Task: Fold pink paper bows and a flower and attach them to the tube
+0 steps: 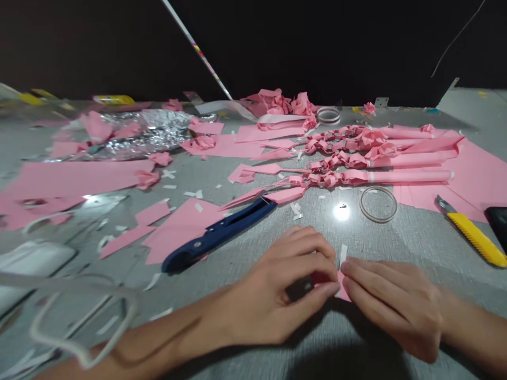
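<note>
Inspector: State of the grip?

Clerk: Left hand [293, 290] and right hand [400, 306] are both closed on a small pink paper [344, 291], toward the counter's [420, 248] near edge.

Inspector: Hazards? Markings?

Clerk: Uneven pulling could tear it; a rightward sweep could strike the yellow cutter [474, 237]. No writing legible.

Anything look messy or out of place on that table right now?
Yes: white scraps lie strewn around the blue tool, like stray offcuts, and the foil at far left is crumpled.
</note>
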The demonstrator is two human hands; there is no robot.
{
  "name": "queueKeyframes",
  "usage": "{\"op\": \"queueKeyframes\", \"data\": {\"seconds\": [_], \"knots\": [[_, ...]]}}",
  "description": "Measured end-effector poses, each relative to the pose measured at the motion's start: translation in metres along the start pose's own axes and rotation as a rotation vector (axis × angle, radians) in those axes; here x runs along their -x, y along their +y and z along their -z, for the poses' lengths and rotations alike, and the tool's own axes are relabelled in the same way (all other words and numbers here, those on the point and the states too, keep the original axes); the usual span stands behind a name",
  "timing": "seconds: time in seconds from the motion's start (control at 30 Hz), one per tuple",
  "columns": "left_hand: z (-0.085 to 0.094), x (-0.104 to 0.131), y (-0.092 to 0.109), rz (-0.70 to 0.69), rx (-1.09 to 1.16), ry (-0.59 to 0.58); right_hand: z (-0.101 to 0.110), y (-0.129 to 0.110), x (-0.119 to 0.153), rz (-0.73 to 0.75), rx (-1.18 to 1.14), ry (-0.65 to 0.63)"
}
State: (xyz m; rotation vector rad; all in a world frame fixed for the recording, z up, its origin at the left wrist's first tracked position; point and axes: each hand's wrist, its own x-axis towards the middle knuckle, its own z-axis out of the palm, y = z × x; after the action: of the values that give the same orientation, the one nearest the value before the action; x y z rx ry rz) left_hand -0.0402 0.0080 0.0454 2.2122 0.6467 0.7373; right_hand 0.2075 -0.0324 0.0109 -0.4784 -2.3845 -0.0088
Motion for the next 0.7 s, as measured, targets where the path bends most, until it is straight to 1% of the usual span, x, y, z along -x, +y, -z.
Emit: {"op": "queueKeyframes", "data": {"seconds": [0.2, 0.4, 0.47, 0.53, 0.57, 0.63, 0.67, 0.7], "knots": [[-0.005, 0.000, 0.005, 0.105, 0.034, 0.001, 0.004, -0.002, -0.001, -0.015, 0.013, -0.040], [-0.007, 0.000, 0.007, 0.109, 0.014, 0.022, 0.002, -0.003, 0.000, 0.009, 0.021, -0.019], [-0.010, 0.000, 0.006, 0.115, 0.003, 0.057, 0.001, -0.005, 0.001, -0.016, 0.010, -0.006], [-0.012, 0.003, 0.004, 0.114, -0.025, 0.133, -0.001, -0.006, 0.001, -0.050, 0.005, 0.010], [-0.013, 0.005, 0.002, 0.091, -0.047, 0.193, -0.001, -0.006, 0.001, -0.053, 0.008, 0.013], [-0.011, 0.011, 0.000, -0.021, -0.122, 0.283, 0.000, -0.005, 0.001, -0.040, 0.030, 0.018], [-0.010, 0.014, -0.001, -0.079, -0.179, 0.295, 0.001, -0.004, 0.000, -0.025, 0.045, 0.018], [-0.009, 0.017, -0.002, -0.138, -0.255, 0.262, 0.002, -0.003, -0.001, -0.008, 0.063, 0.015]]}}
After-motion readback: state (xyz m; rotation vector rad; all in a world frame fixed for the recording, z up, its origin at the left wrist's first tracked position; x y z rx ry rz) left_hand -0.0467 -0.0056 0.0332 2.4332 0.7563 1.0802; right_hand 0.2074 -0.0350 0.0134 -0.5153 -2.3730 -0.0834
